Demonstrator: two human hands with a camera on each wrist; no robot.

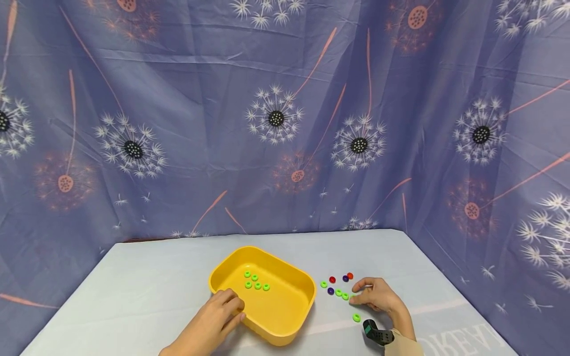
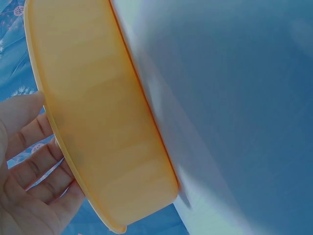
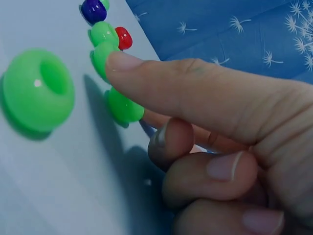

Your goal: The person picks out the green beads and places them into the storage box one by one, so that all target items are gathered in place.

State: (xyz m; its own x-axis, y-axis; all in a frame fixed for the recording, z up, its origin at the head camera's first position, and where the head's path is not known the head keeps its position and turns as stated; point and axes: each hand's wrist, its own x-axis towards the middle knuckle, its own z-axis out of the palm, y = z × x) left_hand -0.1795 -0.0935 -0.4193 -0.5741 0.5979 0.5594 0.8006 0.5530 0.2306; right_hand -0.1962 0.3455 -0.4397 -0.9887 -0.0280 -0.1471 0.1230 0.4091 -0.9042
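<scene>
My left hand (image 1: 221,314) grips the near-left rim of the yellow tray (image 1: 305,274). Its thumb (image 2: 24,107) is on the outside of the rim, and the other fingers reach over to the inner side. Several green ring-shaped beads lie on the tray floor. To the right of the tray, my right hand (image 1: 377,295) is low over the table. Its thumb and index finger stand apart around a green bead (image 3: 125,106) that sits on the tabletop; the index fingertip is hidden behind it in the right wrist view.
Another green bead (image 1: 356,318) lies just nearer than my right hand. Between that hand and the tray are more green beads, a purple bead (image 1: 330,291) and a red bead (image 1: 332,280). A patterned curtain (image 1: 200,123) hangs behind the white table (image 1: 133,287) and along its right side.
</scene>
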